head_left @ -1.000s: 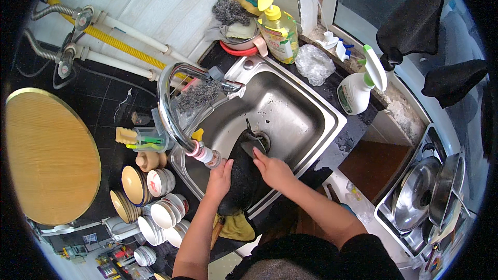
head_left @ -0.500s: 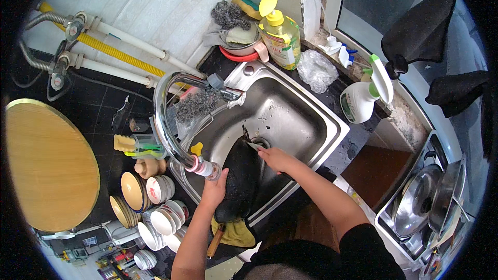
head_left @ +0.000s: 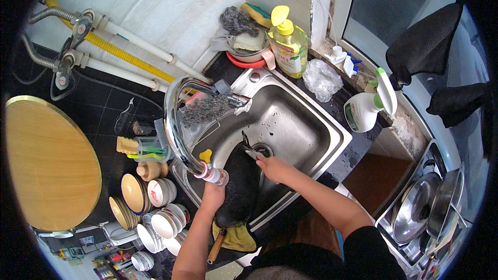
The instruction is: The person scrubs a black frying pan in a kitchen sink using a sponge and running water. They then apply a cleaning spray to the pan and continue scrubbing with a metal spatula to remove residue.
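Observation:
A black pan [head_left: 239,186] leans tilted on the near edge of the steel sink [head_left: 306,124], its wooden handle [head_left: 216,246] pointing toward me over a yellow cloth [head_left: 239,237]. My left hand [head_left: 212,196] grips the pan's left rim, just under the faucet's spout end [head_left: 213,176]. At the pan's top edge, close to the drain [head_left: 263,150], my right hand [head_left: 274,168] is closed on a small grey pad [head_left: 253,152]. What lies inside the pan is hidden from me.
A curved steel faucet [head_left: 174,119] arches over the sink's left side. Bowls [head_left: 155,202] are stacked at the left by a round wooden board [head_left: 46,166]. Behind the sink stand a yellow soap bottle [head_left: 286,46], a white spray bottle [head_left: 365,106] and scourers [head_left: 236,21]. Pot lids [head_left: 415,212] sit at the right.
My right hand has reached further into the sink toward the drain, at the pan's top edge. The left hand has kept its hold on the pan's rim.

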Demonstrator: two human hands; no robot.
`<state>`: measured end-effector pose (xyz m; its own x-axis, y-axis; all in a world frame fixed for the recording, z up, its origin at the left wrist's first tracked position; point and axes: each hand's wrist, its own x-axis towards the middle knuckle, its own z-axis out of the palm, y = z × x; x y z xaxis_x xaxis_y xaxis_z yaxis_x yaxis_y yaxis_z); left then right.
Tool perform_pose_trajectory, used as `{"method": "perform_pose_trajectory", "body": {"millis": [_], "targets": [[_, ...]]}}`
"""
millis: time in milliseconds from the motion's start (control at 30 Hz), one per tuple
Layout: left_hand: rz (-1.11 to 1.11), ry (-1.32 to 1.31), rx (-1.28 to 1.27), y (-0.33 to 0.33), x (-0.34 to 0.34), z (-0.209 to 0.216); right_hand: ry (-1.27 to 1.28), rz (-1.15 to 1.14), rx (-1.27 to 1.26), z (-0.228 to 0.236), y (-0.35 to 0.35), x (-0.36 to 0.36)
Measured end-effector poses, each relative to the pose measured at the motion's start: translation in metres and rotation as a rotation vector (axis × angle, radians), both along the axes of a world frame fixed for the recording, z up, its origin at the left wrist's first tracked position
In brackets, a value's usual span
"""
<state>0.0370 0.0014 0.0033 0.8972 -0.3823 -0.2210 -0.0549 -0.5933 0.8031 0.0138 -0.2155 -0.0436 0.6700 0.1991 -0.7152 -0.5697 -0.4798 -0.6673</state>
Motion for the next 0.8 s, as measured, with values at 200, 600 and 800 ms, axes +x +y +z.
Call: {"method": "perform_pose_trajectory", "body": {"millis": [200, 600, 800], "targets": [[-0.07, -0.02, 0.133, -0.002, -0.004, -0.005, -0.266, -0.119, -0.174, -0.075, 0.021, 0.006], [0.011, 0.052, 0.058, -0.005, -0.006, -0.002, -0.256, -0.088, -0.269, -0.045, 0.019, 0.01], [-0.037, 0.025, 0.105, -0.002, -0.011, -0.008, -0.314, -0.211, -0.213, -0.068, 0.03, 0.012]]}}
